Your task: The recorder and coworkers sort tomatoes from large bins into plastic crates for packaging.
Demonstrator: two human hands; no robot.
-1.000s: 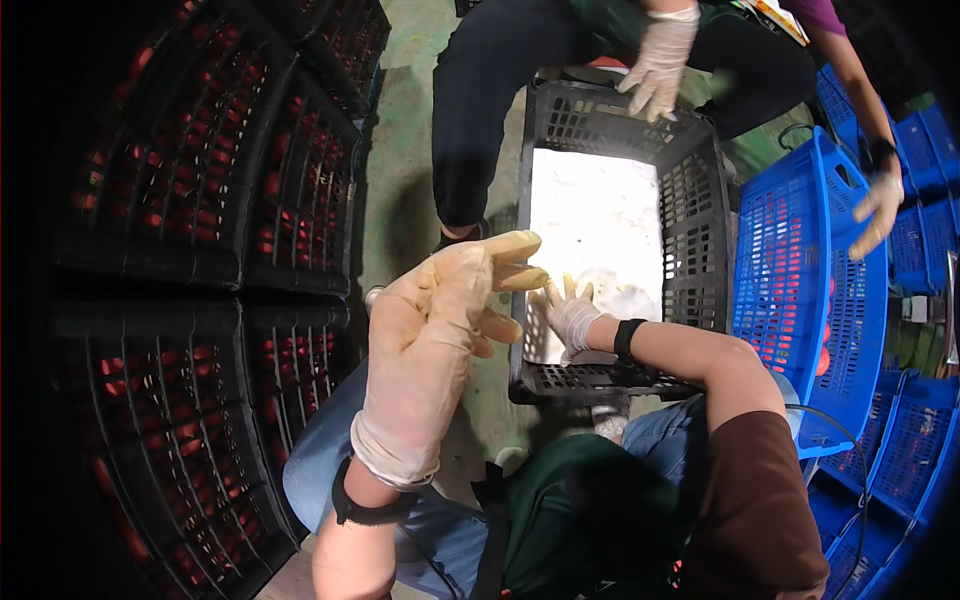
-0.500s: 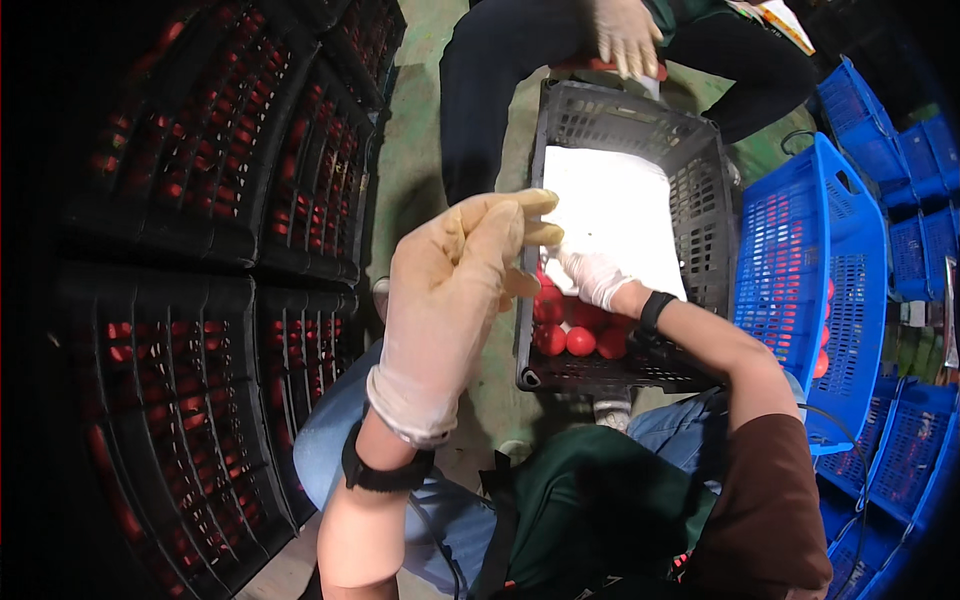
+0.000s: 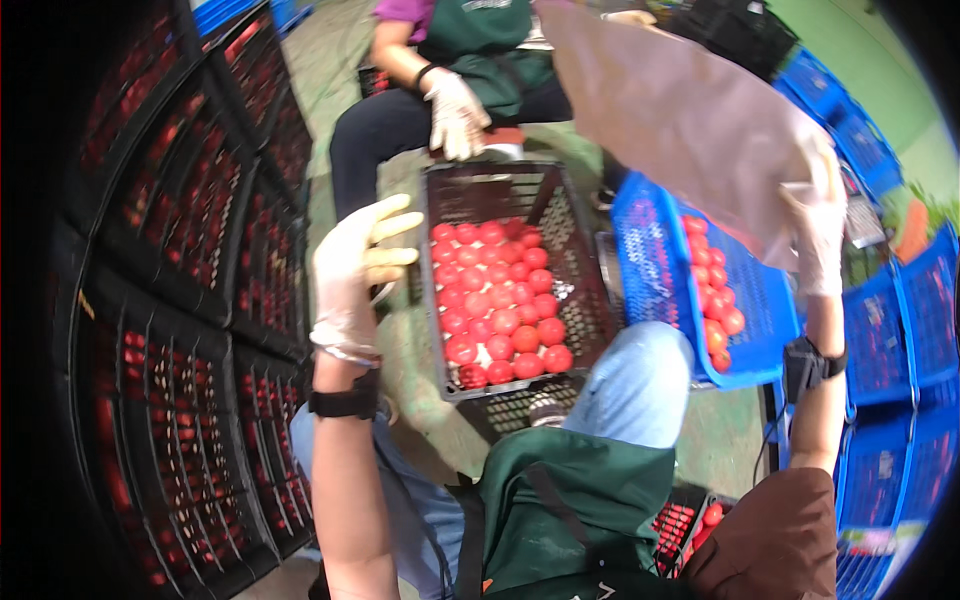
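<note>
A white-gloved right hand [image 3: 820, 215] is gripping a broad, brownish, flexible sheet [image 3: 680, 120] by its near right end, the sheet masking part of a blue perforated plastic basket [image 3: 648, 265] at right. A white-gloved left hand [image 3: 352, 265] is hovering, fingers spread and empty, left of a black plastic crate [image 3: 588, 285] bearing round red tomatoes [image 3: 500, 297]. A slackening grip could be risking the sheet's dropping onto the basket.

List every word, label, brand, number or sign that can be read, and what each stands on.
None is readable.
Co-worker's green apron: white lettering, too blurred.
Person's own green apron: white mark, cut off by the picture's edge.
Stacked blue crates at right: pale patches, too blurred.
Brownish sheet in the right hand, black crate: no text visible.
</note>
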